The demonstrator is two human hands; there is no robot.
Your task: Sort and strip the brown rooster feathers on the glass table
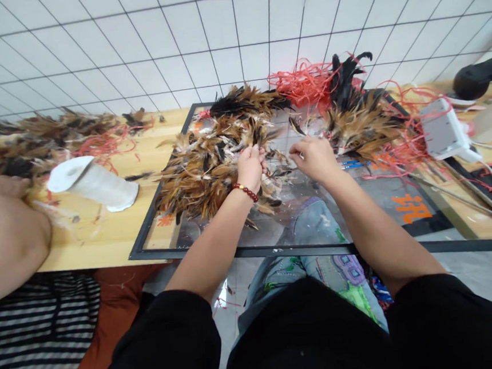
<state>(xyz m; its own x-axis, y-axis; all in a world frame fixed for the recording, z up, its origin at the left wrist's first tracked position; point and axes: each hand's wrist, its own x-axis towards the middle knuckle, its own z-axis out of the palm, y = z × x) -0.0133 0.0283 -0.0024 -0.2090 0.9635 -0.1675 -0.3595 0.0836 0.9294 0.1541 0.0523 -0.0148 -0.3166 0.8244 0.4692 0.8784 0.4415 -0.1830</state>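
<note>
Black sleeves reach over the glass pane (371, 196), where the feather pile (205, 165) lies at its left. On that pile, the left hand (251, 167) closes round a tuft; the right hand (315, 156) pinches a quill just beside. Small, firm pinches would likely separate feathers cleanly. No containers show.

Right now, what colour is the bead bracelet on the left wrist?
Dark red; the bead bracelet shows best in the head view, below the left hand in the feathers.
</note>
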